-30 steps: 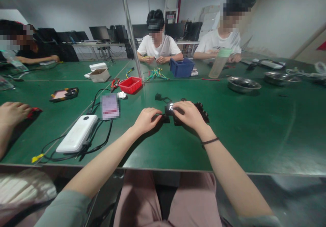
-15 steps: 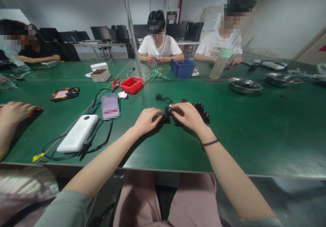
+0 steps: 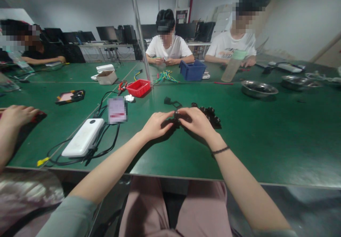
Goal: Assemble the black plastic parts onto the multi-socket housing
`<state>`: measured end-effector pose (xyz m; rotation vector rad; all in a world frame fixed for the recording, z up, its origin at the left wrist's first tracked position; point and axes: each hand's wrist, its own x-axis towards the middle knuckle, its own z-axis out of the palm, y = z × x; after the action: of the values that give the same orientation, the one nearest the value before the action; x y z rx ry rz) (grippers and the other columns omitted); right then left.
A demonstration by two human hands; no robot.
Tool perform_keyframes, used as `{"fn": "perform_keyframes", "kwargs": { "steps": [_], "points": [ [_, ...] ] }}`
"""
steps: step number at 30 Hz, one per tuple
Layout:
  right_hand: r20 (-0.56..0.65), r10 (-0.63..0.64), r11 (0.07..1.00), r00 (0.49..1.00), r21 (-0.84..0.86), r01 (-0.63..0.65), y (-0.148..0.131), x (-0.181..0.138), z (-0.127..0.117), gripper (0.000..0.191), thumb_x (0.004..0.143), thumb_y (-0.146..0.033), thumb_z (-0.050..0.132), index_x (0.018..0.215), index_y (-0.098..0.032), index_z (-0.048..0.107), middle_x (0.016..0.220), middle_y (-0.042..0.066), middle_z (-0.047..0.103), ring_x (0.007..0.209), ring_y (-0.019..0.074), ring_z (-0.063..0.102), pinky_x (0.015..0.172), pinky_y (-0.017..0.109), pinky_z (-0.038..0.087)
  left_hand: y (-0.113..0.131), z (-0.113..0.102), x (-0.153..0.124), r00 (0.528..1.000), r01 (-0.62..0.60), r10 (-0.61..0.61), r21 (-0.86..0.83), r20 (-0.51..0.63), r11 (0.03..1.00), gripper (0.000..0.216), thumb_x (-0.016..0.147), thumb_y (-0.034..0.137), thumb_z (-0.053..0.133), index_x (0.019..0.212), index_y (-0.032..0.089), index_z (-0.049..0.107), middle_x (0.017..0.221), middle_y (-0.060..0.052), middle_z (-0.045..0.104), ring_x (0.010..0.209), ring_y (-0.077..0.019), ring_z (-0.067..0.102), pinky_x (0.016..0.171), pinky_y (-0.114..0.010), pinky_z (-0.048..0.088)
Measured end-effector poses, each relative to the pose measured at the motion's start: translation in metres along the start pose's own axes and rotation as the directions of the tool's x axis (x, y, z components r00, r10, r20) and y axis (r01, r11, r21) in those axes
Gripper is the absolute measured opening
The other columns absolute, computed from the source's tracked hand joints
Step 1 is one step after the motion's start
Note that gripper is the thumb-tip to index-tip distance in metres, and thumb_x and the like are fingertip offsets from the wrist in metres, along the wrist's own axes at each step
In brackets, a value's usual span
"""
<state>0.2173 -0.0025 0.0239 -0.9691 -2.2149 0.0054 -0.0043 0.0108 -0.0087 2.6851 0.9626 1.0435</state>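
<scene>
While both hands pinch one small black part (image 3: 176,118) mid-tabletop, left hand (image 3: 156,124) and right hand (image 3: 196,120) meet fingertip to fingertip; black pile (image 3: 211,113) just right.

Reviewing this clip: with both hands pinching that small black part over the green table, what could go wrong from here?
1. The small black part is held only at the fingertips of the left hand and right hand; it might slip onto the green table.
2. The pile of black parts lies right behind the right hand; a wrist movement could scatter it.
</scene>
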Motion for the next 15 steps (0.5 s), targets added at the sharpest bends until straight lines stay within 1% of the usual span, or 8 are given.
{"fn": "perform_keyframes", "kwargs": {
  "steps": [5,8,15],
  "points": [
    [-0.007,-0.020,1.000,1.000,0.004,0.020,-0.0018,0.0000,0.0019,0.021,0.084,-0.018,0.061,0.104,-0.021,0.063,0.104,0.008,0.073,0.095,0.0245,0.067,0.086,0.040,0.051,-0.0009,-0.0004,-0.0008,0.999,-0.044,0.043,0.013,0.019,0.999,0.056,0.087,0.034,0.060,0.139,0.020,0.046,0.120,-0.011,0.069,0.106,-0.0259,0.066,0.090,-0.042,0.050],
    [-0.002,-0.028,1.000,1.000,0.004,0.028,-0.0034,0.0001,0.0034,0.020,0.084,-0.018,0.061,0.104,-0.021,0.063,0.103,0.007,0.074,0.093,0.0238,0.067,0.086,0.040,0.051,-0.0006,-0.0010,-0.0002,0.997,-0.071,0.071,0.015,0.017,0.997,0.059,0.084,0.032,0.063,0.139,0.019,0.046,0.118,-0.012,0.069,0.103,-0.0252,0.067,0.088,-0.041,0.050],
    [0.003,-0.013,1.000,1.000,0.013,0.012,-0.0040,0.0006,0.0044,0.023,0.084,-0.018,0.060,0.107,-0.021,0.063,0.103,0.007,0.074,0.092,0.0230,0.068,0.086,0.040,0.051,-0.0013,-0.0006,-0.0001,0.996,-0.093,0.093,0.017,-0.014,0.996,0.059,0.081,0.028,0.067,0.136,0.018,0.048,0.118,-0.012,0.069,0.105,-0.0251,0.067,0.089,-0.040,0.051]
  ]
}}
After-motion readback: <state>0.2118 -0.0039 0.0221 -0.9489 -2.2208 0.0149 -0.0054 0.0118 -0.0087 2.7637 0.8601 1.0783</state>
